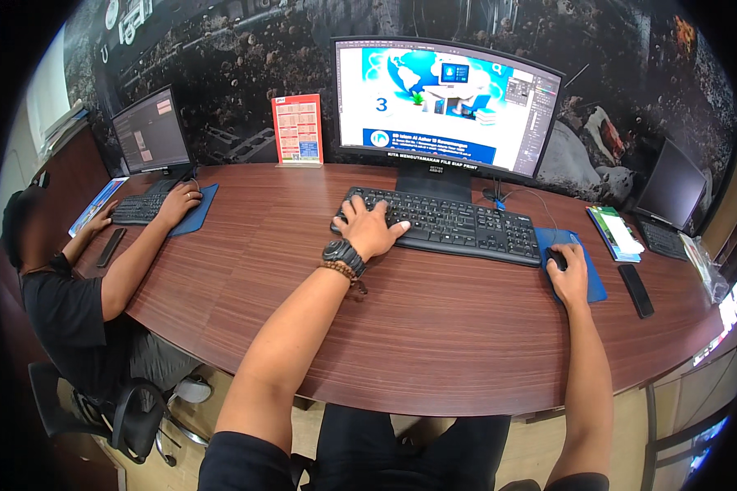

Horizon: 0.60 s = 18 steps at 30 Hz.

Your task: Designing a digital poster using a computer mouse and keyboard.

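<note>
My left hand (368,227) lies with spread fingers on the left end of a black keyboard (458,222). A dark watch and a beaded bracelet circle that wrist. Off the keyboard's right end, my right hand (571,277) is wrapped over a black computer mouse (558,259), which is partly hidden under the fingers. Beneath the mouse is a blue mouse pad (591,278). Behind the keyboard stands a wide curved monitor (446,106), lit with a blue and white graphic layout in an editing window.
A red and white desk calendar (298,131) stands left of the monitor. A person (74,295) sits at the left, hands at another keyboard (139,209) and mouse. At right lie a black phone (635,290), booklets (614,232) and a laptop (670,196) on the wooden desk (434,335).
</note>
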Motion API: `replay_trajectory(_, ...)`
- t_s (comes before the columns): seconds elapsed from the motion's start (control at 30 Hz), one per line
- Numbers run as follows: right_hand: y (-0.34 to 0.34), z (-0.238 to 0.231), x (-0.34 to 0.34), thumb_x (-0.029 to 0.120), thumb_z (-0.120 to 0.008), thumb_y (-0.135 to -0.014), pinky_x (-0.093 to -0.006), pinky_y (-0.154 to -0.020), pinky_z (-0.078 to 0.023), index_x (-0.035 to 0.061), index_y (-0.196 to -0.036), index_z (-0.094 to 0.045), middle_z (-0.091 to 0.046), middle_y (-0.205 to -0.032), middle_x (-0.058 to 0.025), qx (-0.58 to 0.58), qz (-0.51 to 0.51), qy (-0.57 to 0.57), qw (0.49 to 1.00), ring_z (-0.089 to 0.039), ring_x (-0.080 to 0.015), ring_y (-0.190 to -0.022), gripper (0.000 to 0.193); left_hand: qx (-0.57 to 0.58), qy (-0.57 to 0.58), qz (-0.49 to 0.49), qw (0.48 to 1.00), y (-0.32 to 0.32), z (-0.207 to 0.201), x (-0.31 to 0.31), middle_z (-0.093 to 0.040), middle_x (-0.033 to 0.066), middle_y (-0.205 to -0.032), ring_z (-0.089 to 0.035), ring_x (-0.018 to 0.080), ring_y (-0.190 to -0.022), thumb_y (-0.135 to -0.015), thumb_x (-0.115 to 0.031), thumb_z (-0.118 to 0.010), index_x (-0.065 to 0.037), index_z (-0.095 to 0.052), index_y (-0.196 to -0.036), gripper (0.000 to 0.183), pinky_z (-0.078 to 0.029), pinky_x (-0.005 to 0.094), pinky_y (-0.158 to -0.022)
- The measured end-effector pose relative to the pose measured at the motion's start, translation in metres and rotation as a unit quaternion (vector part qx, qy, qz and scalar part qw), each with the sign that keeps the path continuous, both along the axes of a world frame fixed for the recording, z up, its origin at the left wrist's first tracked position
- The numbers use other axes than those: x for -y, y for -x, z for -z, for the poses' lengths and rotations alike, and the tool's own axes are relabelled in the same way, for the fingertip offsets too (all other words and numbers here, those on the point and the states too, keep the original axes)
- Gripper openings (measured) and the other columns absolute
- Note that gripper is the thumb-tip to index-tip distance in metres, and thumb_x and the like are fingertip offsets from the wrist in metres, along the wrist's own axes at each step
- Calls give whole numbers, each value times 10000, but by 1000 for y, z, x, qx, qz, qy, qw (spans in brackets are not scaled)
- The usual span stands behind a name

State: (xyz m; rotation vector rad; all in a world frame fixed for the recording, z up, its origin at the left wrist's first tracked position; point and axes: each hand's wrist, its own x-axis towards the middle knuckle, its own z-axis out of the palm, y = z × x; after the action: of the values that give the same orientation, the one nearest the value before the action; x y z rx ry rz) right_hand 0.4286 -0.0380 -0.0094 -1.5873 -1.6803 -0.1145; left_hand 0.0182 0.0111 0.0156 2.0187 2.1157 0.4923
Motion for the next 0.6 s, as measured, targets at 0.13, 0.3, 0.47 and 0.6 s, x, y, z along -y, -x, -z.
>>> replay_trajectory(0.13,-2,-1,0,155,-662,-790,-428,-930,-485,41,-1070,-697,-591,-1132,-170,-4,2,-12,1000,-597,-370,-1068,304,2,-124,-25,992,20,13,6,-401,332,-1374,-365,473,-1315,-832,-599,-713,16,-439,-1433,902,-307,595,-1098)
replay_trajectory(0.3,-1,0,-1,153,-659,-788,-428,-928,-484,35,-1066,-696,-595,-1132,-173,1,4,-25,1000,-600,-368,-1062,304,9,-93,-43,995,24,8,4,-480,283,-1264,-499,412,-1169,-790,-605,-759,145,-504,-1243,913,-421,492,-1017)
replay_trajectory(0.47,-2,0,0,156,-656,-788,-426,-926,-483,26,-1054,-699,-599,-1117,-173,0,4,-26,1000,-602,-369,-1052,298,1,-87,-47,995,24,9,3,-488,279,-1258,-515,401,-1152,-779,-625,-756,165,-546,-1190,915,-445,479,-996)
replay_trajectory(0.6,-1,0,0,154,-656,-788,-422,-923,-483,22,-1053,-699,-600,-1108,-172,3,6,-20,1000,-603,-365,-1046,298,-20,-116,-34,992,25,12,2,-528,303,-1199,-550,438,-1103,-787,-626,-751,193,-587,-1133,905,-486,472,-968)
